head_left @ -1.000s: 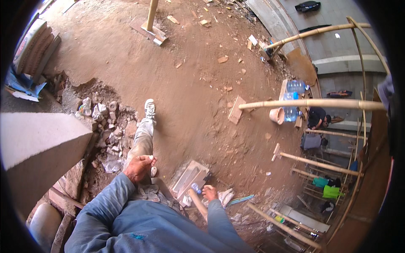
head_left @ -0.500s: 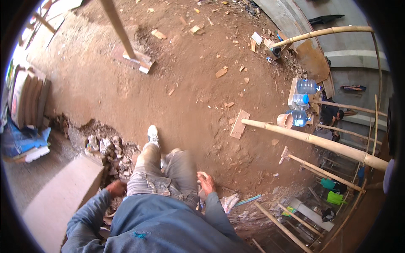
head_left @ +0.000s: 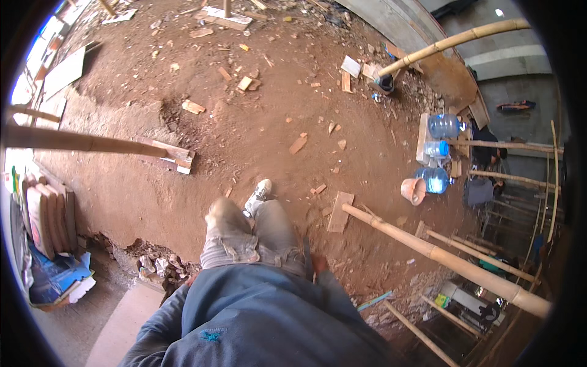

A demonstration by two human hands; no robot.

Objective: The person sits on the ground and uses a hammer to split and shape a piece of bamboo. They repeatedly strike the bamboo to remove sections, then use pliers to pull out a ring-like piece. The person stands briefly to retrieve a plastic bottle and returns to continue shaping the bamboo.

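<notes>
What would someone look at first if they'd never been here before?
Probably the thick bamboo pole, slanting across the lower right from a small wooden board on the brown dirt. Next might be the see-through blue water jugs in a row at the right, beside a pinkish bucket. At the bottom, the person's dark blue top stands out, with the right hand near the hip.
</notes>
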